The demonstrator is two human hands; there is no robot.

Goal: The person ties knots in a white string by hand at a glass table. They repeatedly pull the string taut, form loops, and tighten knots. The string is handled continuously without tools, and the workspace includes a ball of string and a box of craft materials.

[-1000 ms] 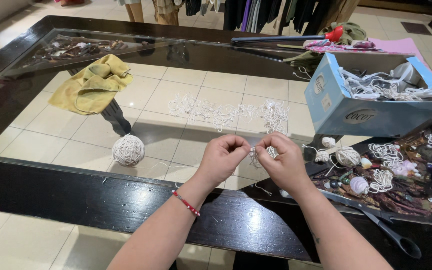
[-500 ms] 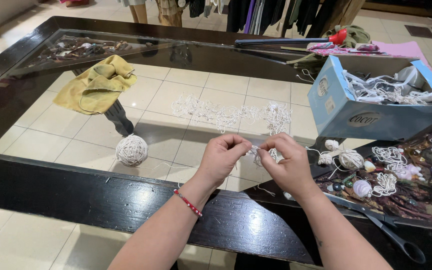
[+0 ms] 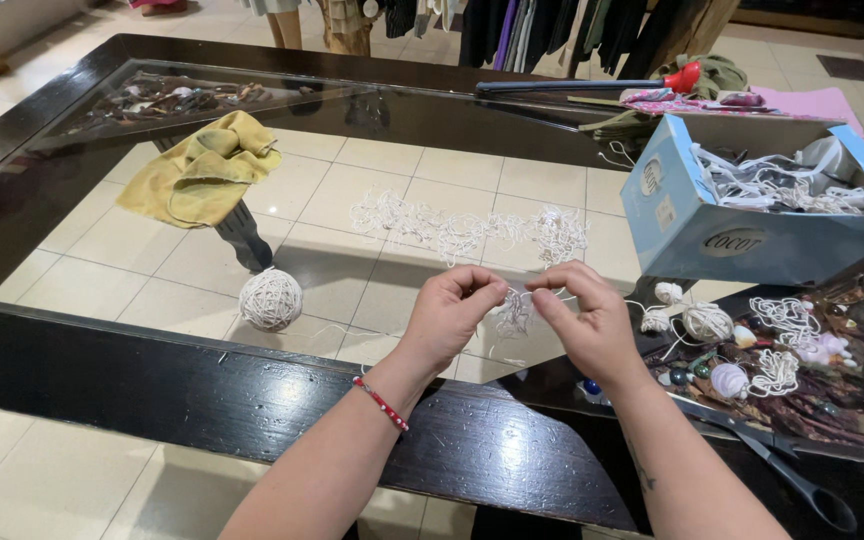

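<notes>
My left hand (image 3: 454,315) and my right hand (image 3: 585,322) meet above the glass table top (image 3: 342,200), near its front edge. Both pinch a small white knotted string piece (image 3: 514,312) that hangs between the fingertips. A red bead bracelet (image 3: 381,402) circles my left wrist. A long strip of white knotted cord work (image 3: 467,228) lies flat on the glass just beyond my hands. A ball of white twine (image 3: 271,298) rests on the glass to the left of my left hand.
A blue cardboard box (image 3: 697,225) full of white cords stands at the right. Below it lie shells, beads and cord bits (image 3: 772,350), and black scissors (image 3: 802,488) at the near right. A yellow cloth (image 3: 202,170) lies at the left. The dark wooden table frame (image 3: 132,370) runs along the front.
Both hands stay together on the string piece, with only small finger movements. The view has shifted slightly.
</notes>
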